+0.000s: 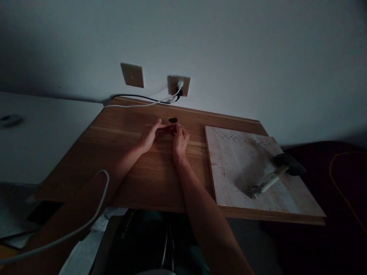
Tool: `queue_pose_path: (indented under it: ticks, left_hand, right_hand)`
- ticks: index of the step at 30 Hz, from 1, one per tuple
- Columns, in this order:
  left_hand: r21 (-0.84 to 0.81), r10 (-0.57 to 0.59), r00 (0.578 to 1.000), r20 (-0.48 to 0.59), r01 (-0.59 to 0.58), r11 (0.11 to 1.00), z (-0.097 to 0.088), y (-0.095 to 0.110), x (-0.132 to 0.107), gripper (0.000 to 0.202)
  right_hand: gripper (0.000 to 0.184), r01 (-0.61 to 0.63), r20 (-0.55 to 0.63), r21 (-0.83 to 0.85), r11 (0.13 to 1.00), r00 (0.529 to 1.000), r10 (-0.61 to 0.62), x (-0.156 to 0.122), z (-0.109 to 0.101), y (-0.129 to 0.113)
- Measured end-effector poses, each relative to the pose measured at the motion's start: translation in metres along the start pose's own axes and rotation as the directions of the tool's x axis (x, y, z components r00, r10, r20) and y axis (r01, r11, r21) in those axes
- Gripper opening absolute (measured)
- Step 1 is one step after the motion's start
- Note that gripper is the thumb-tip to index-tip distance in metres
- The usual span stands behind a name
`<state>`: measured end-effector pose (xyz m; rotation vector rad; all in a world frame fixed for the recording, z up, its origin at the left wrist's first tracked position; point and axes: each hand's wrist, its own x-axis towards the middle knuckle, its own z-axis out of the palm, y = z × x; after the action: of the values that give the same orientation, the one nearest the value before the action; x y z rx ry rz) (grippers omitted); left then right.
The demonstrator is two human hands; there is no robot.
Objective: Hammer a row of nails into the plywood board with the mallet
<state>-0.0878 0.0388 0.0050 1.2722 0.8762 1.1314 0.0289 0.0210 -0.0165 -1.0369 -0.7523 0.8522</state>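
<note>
Table (48, 143), white, at far left, alongside the wooden desktop (143, 187). Left hand (148, 139): forearm reaching in from lower left, thumb raised, fingers part bent and pointing inward; contents, if any, I cannot tell. Hole (172, 120), one, dark, set in the desktop just beyond the fingertips, longer side to side as I view it; nearest item to the hands, a shade closer to the right. Right hand (180, 140): forearm slanting in from lower right, fingers curled towards the left; too dim between the fingertips for me to say whether it has hold of anything. Board (229, 168), pale, zigzag marks along its far side, on the desktop, right of both hands. Hammer (275, 175), one, over the board, clear of both hands, handle near and left, dark head far and right.
</note>
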Motion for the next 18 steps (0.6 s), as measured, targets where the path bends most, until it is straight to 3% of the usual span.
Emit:
queue_pose_path:
  ticks: [10,18]
  left_hand:
    - [0.026,-0.002,1.0,-0.007,0.002,1.0,-0.0023,-0.0039,0.0017,0.079]
    - [-0.049,-0.018,1.0,-0.008,0.017,0.999,-0.0055,-0.0059,0.0053,0.076]
  right_hand:
    - [0.041,0.008,-0.021,-0.104,0.995,1.0,-0.011,-0.0029,-0.0011,-0.001]
    - [0.043,-0.053,0.09,-0.076,0.996,0.994,0.06,0.0035,-0.0074,0.0062]
